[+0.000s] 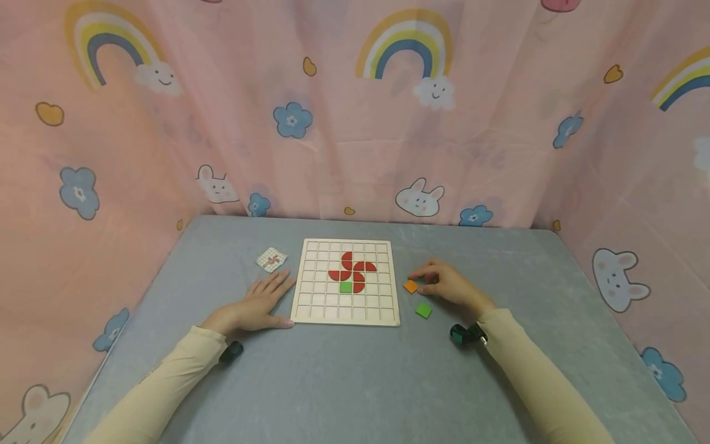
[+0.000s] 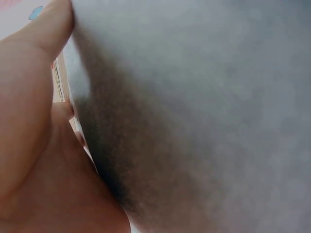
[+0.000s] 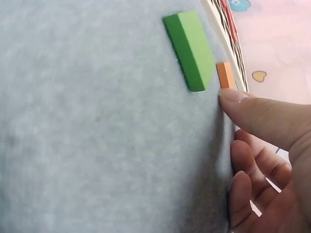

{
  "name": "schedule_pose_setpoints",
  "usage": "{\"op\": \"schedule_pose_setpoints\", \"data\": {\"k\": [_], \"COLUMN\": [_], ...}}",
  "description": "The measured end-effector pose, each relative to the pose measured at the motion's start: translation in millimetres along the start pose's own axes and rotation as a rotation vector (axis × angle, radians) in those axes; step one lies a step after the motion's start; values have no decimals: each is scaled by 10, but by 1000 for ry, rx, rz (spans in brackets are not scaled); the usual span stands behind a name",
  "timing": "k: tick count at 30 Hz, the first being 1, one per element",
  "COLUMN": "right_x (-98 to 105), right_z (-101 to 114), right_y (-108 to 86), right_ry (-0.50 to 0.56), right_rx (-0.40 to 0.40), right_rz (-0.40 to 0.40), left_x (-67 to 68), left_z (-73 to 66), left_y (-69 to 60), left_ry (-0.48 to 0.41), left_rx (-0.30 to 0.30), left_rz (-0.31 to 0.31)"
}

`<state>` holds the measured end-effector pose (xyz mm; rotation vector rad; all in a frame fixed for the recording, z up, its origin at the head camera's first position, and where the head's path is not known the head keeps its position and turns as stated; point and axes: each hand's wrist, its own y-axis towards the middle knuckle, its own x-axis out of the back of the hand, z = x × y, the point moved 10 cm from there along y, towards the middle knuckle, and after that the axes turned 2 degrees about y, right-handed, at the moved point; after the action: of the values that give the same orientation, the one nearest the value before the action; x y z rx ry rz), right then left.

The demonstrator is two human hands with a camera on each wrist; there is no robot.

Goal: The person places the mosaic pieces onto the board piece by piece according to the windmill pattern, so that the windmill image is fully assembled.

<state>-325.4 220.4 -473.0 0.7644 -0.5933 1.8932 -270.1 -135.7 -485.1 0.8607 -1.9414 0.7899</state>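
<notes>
A pale wooden grid board [image 1: 322,314] lies flat on the table. Several red rounded pieces [image 1: 346,261] form a pinwheel on it, with one green square tile [image 1: 346,287] at the lower left of the pinwheel. My left hand [image 1: 257,308] lies spread on the table, fingertips and thumb at the board's left edge. To the right of the board, my right hand [image 1: 446,285] pinches a small orange tile [image 1: 410,286] between thumb and index finger. In the right wrist view, the thumb [image 3: 252,109] meets the orange tile; the index fingertip is hidden there.
A loose green tile [image 1: 424,309] rests on the grey table [image 1: 355,382] just nearer than the orange one. Behind the left hand lies a small card [image 1: 272,259] with a red pinwheel on a grid. Pink patterned curtains [image 1: 355,160] surround the table's back and sides.
</notes>
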Motion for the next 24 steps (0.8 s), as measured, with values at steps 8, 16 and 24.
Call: {"op": "schedule_pose_setpoints", "data": {"k": [8, 16, 24], "right_x": [9, 8, 14], "right_z": [-44, -70, -43], "right_y": [7, -13, -15], "right_ry": [26, 18, 1], "right_rx": [1, -9, 12], "right_rz": [-24, -59, -82], "left_x": [-9, -20, -31], "left_z": [10, 31, 54], "left_y": [-4, -4, 12], "left_ry": [-20, -12, 7], "left_rx": [-20, -6, 9], "left_rz": [-17, 0, -2]}}
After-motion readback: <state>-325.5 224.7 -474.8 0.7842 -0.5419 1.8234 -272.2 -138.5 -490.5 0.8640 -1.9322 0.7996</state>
